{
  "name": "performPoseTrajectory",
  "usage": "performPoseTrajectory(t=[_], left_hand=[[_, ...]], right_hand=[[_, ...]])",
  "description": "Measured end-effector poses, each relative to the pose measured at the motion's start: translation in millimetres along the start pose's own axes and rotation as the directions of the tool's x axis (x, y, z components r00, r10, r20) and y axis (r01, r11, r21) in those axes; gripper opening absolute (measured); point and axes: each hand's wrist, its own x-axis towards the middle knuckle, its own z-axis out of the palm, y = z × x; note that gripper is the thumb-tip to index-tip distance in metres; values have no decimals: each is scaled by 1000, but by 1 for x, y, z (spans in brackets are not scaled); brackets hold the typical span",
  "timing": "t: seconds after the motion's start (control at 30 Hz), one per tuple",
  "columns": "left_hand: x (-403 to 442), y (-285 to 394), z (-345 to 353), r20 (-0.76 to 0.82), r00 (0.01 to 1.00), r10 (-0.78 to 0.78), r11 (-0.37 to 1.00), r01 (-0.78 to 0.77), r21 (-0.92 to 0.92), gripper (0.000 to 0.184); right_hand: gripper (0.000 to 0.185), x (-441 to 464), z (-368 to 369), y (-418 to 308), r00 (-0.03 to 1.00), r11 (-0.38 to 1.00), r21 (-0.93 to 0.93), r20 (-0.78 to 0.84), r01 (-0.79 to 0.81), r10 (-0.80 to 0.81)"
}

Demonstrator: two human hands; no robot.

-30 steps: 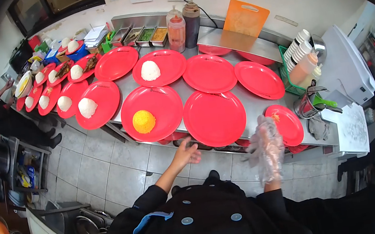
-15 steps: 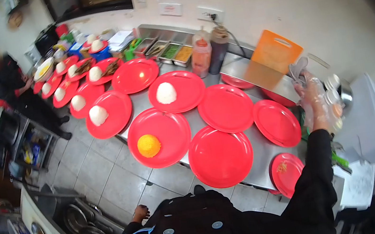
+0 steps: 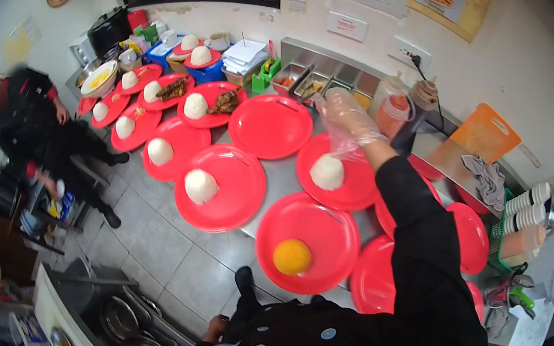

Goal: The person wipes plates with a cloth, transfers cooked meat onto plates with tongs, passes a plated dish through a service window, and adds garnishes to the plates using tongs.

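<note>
My right hand (image 3: 348,117), in a clear plastic glove, reaches over the row of small metal topping pans (image 3: 312,87) at the back of the counter. Its fingertips are at the pans' front edge, and I cannot make out whether they grip anything. Below that forearm is a red plate with a white rice mound (image 3: 327,172). Nearer me, another red plate (image 3: 327,226) carries a yellow rice mound (image 3: 291,256). A bare red plate (image 3: 270,126) lies left of my right hand. My left hand (image 3: 215,329) hangs low by my side, fingers curled, with nothing visible in it.
Several red plates with white rice, some with grilled meat (image 3: 225,101), line the counter's left. Sauce bottles (image 3: 393,116) stand right of the pans. A grey cloth (image 3: 485,178), an orange cutting board (image 3: 486,133) and stacked cups (image 3: 531,206) lie farther right. A co-worker (image 3: 37,129) stands at left.
My right hand has left the grey cloth at the right and swung left to the topping pans. The view has turned rightward. My left hand still hangs low. The co-worker's arm has lowered.
</note>
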Motion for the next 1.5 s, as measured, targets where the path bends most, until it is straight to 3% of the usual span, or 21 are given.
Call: performPoseTrajectory(t=[0.07,0.1,0.17,0.2,0.23,0.27,0.3,0.4,0.43,0.47,0.5,0.63,0.73,0.83,1.03,1.1,1.23,1.3,1.5], left_hand=[[32,-9,-24,-33,995,96,995,-94,38,24],[45,-7,-38,-25,994,106,994,-106,37,24],[61,-6,-73,155,976,-152,933,193,-305,25],[69,-7,-93,245,951,-189,841,285,-459,27],[79,-12,-107,260,943,-208,802,316,-506,27],[87,-18,-120,279,933,-229,759,351,-549,27],[95,-28,-131,297,926,-232,766,362,-531,27],[127,-50,-152,364,901,-235,720,413,-558,27],[135,-52,-156,366,891,-268,729,436,-528,26],[140,-49,-160,366,880,-302,735,460,-498,26],[145,-46,-163,376,872,-314,747,471,-469,24],[158,-22,-153,387,888,-247,739,431,-517,24],[160,-2,-138,449,876,-177,694,435,-574,27],[154,9,-129,418,897,-143,732,380,-566,27],[156,-7,-128,406,895,-185,707,408,-577,26],[159,-16,-128,414,890,-190,705,417,-574,26],[161,-17,-132,437,874,-211,700,448,-557,25],[165,-11,-128,436,876,-206,714,439,-546,25],[164,15,-129,417,895,-161,757,383,-529,27]], right_hand=[[34,45,39,-17,901,900,128,193,-416,389],[34,62,68,-11,899,900,117,187,-419,395],[33,84,129,19,907,893,162,42,-419,418],[33,93,147,40,901,889,151,38,-433,432],[33,97,140,40,926,948,-113,208,-297,315],[31,100,131,40,848,936,-335,459,-110,264],[31,103,99,16,709,890,-426,678,163,194],[33,110,41,-14,599,806,-555,723,205,345],[33,111,46,-1,591,802,-562,723,201,359],[28,113,48,8,719,822,-544,502,-168,480],[24,113,51,16,740,764,-403,256,-503,622],[25,125,37,-2,658,709,-458,298,-537,691],[24,130,45,2,695,777,-535,419,-331,585],[24,131,64,19,730,780,-536,384,-322,566],[24,128,40,6,697,729,-434,267,-530,666],[26,124,38,19,765,745,-433,170,-508,621],[22,116,15,4,778,748,-470,181,-468,601],[22,110,12,3,835,780,-437,109,-447,539],[20,93,25,6,877,842,-428,190,-330,441]])
